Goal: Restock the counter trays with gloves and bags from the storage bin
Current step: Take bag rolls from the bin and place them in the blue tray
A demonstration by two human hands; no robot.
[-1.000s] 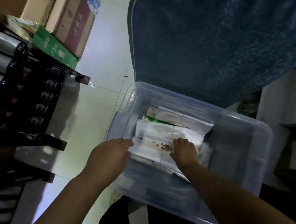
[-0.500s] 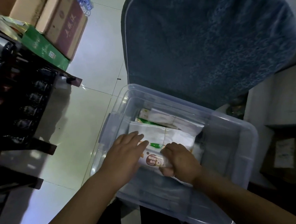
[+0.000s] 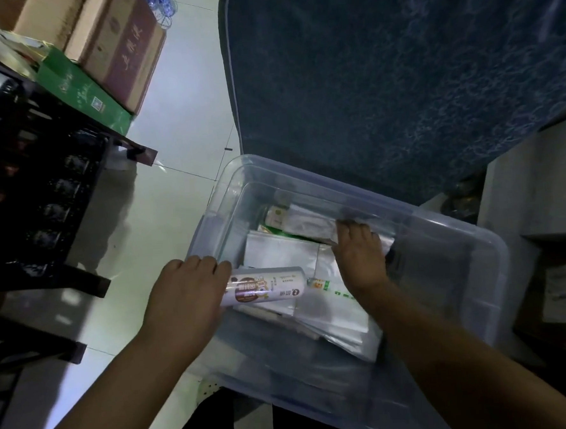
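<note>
A clear plastic storage bin sits on the floor below me, holding several flat white and silvery packs. My left hand is shut on a white pack with a brown printed label, lifted at the bin's left wall. My right hand reaches deeper into the bin, its fingers closing on a silvery pack at the far side. A pack with green print lies between my hands.
A dark blue upholstered chair back stands right behind the bin. A black rack of bottles fills the left. Cardboard boxes and a green box sit on the pale tiled floor. More cartons are at right.
My left hand has taken the brown-labelled pack and pulled it left and up. My right hand has let go of it and moved to the far packs.
</note>
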